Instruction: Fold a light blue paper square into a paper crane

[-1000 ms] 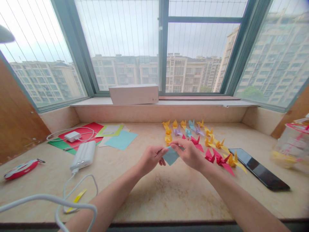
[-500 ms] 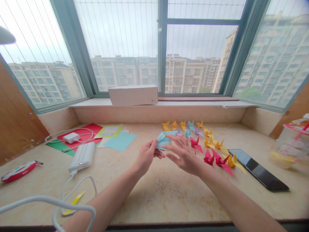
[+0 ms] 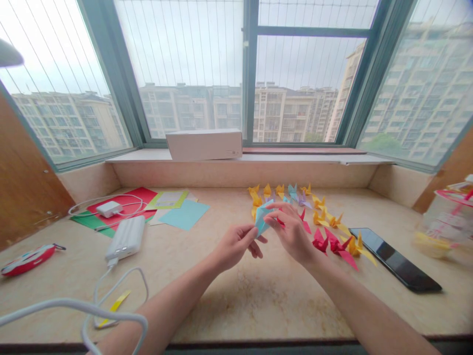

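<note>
Both hands have come back together above the worktop [image 3: 236, 305]; the left hand [image 3: 236, 245] and right hand [image 3: 291, 231] each pinch the folded blue paper [image 3: 261, 218], now upright; folding goes on beside the paper cranes [image 3: 325, 222].

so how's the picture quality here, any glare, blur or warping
Head view: wide-angle warping bends the window frame outward; soft overcast daylight, no hard shadows; faint sheen on the phone; left hand, right hand and blue paper sharp; plastic container blurred at the edge.
</note>
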`<move>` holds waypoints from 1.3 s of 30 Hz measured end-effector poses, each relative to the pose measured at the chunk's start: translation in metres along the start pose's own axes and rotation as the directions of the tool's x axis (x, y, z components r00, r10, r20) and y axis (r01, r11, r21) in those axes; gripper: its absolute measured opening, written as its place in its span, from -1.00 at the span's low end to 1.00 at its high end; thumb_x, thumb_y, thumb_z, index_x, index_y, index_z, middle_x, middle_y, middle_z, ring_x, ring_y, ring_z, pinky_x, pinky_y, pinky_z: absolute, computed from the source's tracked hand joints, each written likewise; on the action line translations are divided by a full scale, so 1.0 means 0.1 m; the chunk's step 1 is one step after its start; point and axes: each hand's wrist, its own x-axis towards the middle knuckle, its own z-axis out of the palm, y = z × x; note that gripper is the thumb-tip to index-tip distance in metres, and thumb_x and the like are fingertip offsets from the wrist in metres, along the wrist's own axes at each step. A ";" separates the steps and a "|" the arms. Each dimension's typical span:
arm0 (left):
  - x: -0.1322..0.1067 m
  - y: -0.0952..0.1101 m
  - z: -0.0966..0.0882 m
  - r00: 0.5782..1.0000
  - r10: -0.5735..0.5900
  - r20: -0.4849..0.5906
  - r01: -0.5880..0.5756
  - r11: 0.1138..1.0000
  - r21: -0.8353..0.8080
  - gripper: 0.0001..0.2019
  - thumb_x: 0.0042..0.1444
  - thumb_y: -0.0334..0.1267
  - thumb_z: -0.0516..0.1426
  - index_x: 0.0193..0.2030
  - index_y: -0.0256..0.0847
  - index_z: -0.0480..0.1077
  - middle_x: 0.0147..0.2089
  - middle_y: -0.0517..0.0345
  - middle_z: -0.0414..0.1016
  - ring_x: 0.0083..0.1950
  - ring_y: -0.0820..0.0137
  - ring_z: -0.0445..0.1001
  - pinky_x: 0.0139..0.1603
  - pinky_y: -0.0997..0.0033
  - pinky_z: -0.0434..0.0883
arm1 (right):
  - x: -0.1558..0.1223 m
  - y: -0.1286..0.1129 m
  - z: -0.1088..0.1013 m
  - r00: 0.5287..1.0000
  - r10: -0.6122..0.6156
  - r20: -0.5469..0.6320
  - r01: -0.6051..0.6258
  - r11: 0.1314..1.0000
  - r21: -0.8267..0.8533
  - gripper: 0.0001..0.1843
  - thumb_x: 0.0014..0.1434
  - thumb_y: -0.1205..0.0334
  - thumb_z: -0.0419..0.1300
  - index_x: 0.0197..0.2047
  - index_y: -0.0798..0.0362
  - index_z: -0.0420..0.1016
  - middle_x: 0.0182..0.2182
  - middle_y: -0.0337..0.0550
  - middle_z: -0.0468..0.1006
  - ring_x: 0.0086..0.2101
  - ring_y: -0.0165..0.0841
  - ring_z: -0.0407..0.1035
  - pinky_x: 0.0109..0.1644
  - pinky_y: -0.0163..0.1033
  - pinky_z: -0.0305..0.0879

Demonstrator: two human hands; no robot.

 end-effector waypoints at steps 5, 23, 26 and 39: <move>-0.01 0.00 0.02 1.000 0.003 0.021 -0.003 1.000 -0.002 -0.58 0.22 0.04 0.10 -0.14 -0.36 0.48 -0.21 -0.11 0.58 -0.51 0.41 0.55 -0.49 0.46 0.43 | 0.00 0.01 0.00 1.000 0.027 0.000 -0.027 1.000 0.002 -0.83 0.33 0.13 0.11 -0.21 -0.04 0.49 0.00 -0.05 0.46 0.05 -0.15 0.33 0.15 0.07 0.21; -0.04 -0.01 0.12 0.997 0.064 0.031 -0.067 0.993 0.092 -0.58 0.30 0.06 -0.03 -0.02 -0.31 0.31 -0.64 0.26 0.39 -0.63 0.49 0.34 -0.51 0.51 0.31 | -0.03 -0.07 0.14 0.988 0.102 -0.119 -0.097 0.994 0.048 -0.82 0.35 0.17 0.06 -0.23 0.01 0.44 0.09 0.04 0.35 0.13 -0.17 0.28 0.19 0.04 0.26; -0.04 -0.04 0.13 0.996 0.084 0.030 -0.087 0.988 0.129 -0.58 0.28 0.06 0.01 -0.02 -0.30 0.31 -0.62 0.26 0.38 -0.60 0.49 0.34 -0.51 0.53 0.30 | -0.02 -0.07 0.14 0.987 0.084 -0.138 -0.081 0.996 0.031 -0.83 0.34 0.19 0.06 -0.22 0.01 0.44 0.03 0.03 0.38 0.07 -0.17 0.33 0.13 0.02 0.31; 0.00 -0.08 0.13 0.988 0.090 -0.126 -0.088 0.996 0.021 -0.55 0.25 0.12 0.01 -0.40 -0.27 0.30 -0.58 0.17 0.42 -0.61 0.46 0.42 -0.53 0.48 0.32 | 0.00 -0.12 0.12 0.958 0.111 -0.264 -0.106 0.994 0.036 -0.84 0.30 0.11 0.14 -0.19 -0.01 0.48 -0.07 -0.02 0.42 0.00 -0.18 0.37 0.10 0.02 0.34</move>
